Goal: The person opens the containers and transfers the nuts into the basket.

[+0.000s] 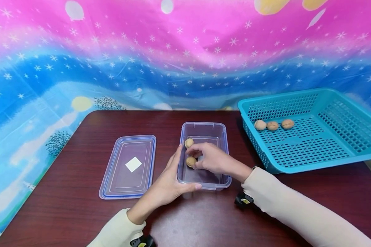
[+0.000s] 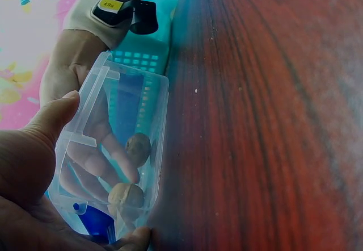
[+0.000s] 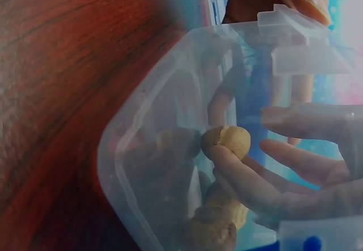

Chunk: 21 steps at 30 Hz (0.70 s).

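Observation:
A clear plastic box point(image 1: 204, 176) stands on the table without its lid. My left hand point(image 1: 165, 187) holds its near left corner, the thumb along the front wall and the fingers along the left side. My right hand point(image 1: 215, 158) reaches down inside, fingers loosely spread. One walnut point(image 1: 190, 162) lies at the right thumb, which touches it in the right wrist view; the other fingers stand apart from it. Another walnut point(image 1: 189, 142) sits farther back by the left wall, close to the right fingertips. The left wrist view shows both walnuts through the clear wall.
Left of the box lies its clear lid point(image 1: 120, 181) with a blue seal and a white square label point(image 1: 133, 164). A teal basket point(image 1: 309, 164) stands at the right, with three walnuts point(image 1: 272, 126) at its left side. A printed cloth point(image 1: 173, 61) hangs behind the table.

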Tool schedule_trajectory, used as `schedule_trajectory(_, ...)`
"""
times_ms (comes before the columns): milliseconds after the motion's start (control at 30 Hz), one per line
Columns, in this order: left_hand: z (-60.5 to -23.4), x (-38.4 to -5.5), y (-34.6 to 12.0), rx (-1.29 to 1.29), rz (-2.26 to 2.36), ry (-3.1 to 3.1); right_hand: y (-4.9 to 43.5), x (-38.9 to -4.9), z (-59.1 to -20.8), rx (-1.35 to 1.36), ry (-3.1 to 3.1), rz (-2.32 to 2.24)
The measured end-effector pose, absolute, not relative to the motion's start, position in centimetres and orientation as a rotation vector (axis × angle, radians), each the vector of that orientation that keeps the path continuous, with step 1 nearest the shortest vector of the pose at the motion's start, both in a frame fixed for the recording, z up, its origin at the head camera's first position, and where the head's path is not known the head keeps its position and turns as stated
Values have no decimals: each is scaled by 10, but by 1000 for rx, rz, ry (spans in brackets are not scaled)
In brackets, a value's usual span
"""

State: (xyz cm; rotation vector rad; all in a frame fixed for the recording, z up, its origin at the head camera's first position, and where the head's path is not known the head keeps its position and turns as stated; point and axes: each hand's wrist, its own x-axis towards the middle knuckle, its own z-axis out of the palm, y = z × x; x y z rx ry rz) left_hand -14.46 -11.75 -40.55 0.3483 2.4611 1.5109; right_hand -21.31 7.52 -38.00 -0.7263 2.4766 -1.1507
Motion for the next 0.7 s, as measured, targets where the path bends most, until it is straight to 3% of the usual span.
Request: schedule_trajectory(700,-406,-146,-118,357,1498,2464,61,-209,-387,-706,2659,-935)
